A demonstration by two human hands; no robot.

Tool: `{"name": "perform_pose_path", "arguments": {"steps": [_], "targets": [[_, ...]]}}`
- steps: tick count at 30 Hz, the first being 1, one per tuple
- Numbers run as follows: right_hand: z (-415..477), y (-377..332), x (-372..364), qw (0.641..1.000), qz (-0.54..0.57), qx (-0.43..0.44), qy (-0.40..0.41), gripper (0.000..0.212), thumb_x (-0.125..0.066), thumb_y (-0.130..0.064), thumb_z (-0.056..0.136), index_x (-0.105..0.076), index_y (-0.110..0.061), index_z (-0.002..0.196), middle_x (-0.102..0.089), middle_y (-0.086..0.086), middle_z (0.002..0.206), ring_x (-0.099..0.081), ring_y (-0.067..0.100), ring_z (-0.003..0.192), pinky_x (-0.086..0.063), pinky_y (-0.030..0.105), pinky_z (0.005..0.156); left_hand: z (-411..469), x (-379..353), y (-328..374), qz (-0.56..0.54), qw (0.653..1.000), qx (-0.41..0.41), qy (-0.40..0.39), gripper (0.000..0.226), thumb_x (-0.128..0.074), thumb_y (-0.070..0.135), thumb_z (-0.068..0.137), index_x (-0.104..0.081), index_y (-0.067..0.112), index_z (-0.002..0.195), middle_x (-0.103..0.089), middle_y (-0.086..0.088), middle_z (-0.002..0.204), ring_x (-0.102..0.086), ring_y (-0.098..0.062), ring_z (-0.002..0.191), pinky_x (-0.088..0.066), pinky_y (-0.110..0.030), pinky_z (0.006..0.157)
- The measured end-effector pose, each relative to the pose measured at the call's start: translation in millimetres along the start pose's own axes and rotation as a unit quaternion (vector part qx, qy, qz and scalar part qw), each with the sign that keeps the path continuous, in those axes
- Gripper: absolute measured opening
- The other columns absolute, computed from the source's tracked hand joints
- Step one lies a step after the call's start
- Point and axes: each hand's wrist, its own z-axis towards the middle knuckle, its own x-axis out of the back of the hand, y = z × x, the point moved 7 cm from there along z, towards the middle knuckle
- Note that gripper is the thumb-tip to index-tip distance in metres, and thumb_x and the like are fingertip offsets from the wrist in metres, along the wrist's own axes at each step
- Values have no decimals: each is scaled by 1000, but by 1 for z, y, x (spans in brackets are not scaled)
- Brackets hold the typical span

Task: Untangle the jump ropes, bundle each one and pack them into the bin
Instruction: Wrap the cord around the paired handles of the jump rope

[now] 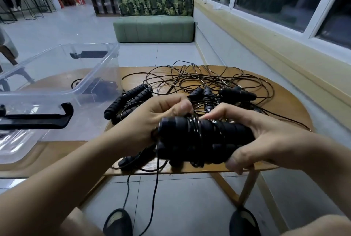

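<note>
Both hands hold one black jump rope bundle (201,138) above the near edge of the wooden table (284,106). Its foam handles lie side by side with thin cord wound around them. My left hand (152,119) pinches the cord at the top of the bundle. My right hand (252,137) grips the handles' right end. A loose cord tail hangs down towards the floor. A tangle of black ropes (205,83) with several handles covers the table's far half. Another pair of black handles (129,100) lies left of centre. The clear plastic bin (62,91) stands at the left.
The bin has black clip handles (38,118) and something dark shows through its wall. A green bench (153,28) stands on the tiled floor beyond the table, and a person sits behind it. Windows run along the right wall. My feet (117,222) are under the table.
</note>
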Motion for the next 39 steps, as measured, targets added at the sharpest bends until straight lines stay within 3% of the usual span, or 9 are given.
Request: {"name": "perform_pose_path", "arguments": {"steps": [4, 8, 15, 18, 20, 23, 26, 29, 39], "targets": [[2, -6, 1, 992, 103, 77, 6, 72, -73, 16, 78, -61, -27, 133, -70, 12, 89, -66, 22, 66, -52, 28, 54, -5, -3, -3, 58, 995, 54, 59, 43, -48, -8, 103, -56, 16, 68, -52, 7, 58, -47, -3, 52, -39, -14, 51], [5, -11, 15, 974, 149, 141, 99, 67, -74, 10, 74, -66, -30, 126, -67, 21, 90, -60, 25, 63, -49, 28, 50, -1, -13, -14, -10, 994, 87, 67, 39, -41, 27, 113, -58, 6, 85, -30, 5, 62, -26, -10, 52, -20, -23, 48], [-5, -10, 51, 926, -21, 123, 356, 63, -85, 4, 77, -66, -31, 127, -72, 11, 83, -66, 30, 67, -47, 41, 58, -5, -29, -7, 322, 945, 56, -13, 28, -48, 47, 110, -68, 31, 99, -60, 15, 77, -58, -4, 71, -43, -27, 63], [-9, -10, 61, 903, -133, 80, 401, 60, -85, 3, 82, -67, -35, 125, -75, 2, 75, -66, 16, 58, -51, 27, 58, -6, -24, 3, 375, 926, 27, -18, 25, -54, 45, 107, -66, 28, 94, -60, 11, 77, -59, -6, 75, -44, -27, 64], [-8, -10, 63, 898, -194, 40, 392, 61, -88, 2, 79, -70, -36, 123, -77, -11, 81, -69, 4, 63, -47, 10, 61, -6, -16, 14, 387, 922, -14, 9, 26, -57, 45, 107, -66, 25, 92, -61, 10, 74, -60, -8, 73, -45, -30, 63], [-3, -7, 55, 918, -226, -3, 326, 64, -87, 5, 76, -73, -40, 118, -78, -17, 101, -73, 4, 87, -51, 10, 69, -6, 0, 24, 335, 939, -46, 64, 27, -59, 48, 105, -70, 29, 90, -63, 10, 72, -61, -5, 67, -44, -30, 60], [2, -3, 40, 955, -183, -22, 231, 66, -82, 12, 77, -74, -39, 118, -80, -1, 103, -77, 28, 89, -63, 35, 70, -5, 11, 23, 275, 955, -54, 93, 27, -65, 47, 100, -73, 26, 86, -59, 2, 65, -50, -4, 59, -38, -32, 55], [1, 0, 27, 974, -168, -39, 145, 69, -83, 13, 78, -71, -35, 126, -77, 10, 99, -71, 37, 73, -56, 56, 62, -2, 15, 21, 200, 974, -58, 86, 21, -73, 39, 97, -76, 20, 88, -68, 6, 73, -61, -5, 69, -46, -27, 64], [-5, -2, 9, 1000, 9, -4, 6, 69, -80, 9, 70, -68, -21, 131, -74, 18, 101, -63, 17, 65, -50, 27, 50, -2, 7, 17, 39, 995, -75, 48, 10, -70, 31, 95, -71, 23, 88, -63, 4, 80, -56, -10, 73, -44, -21, 66]]}}
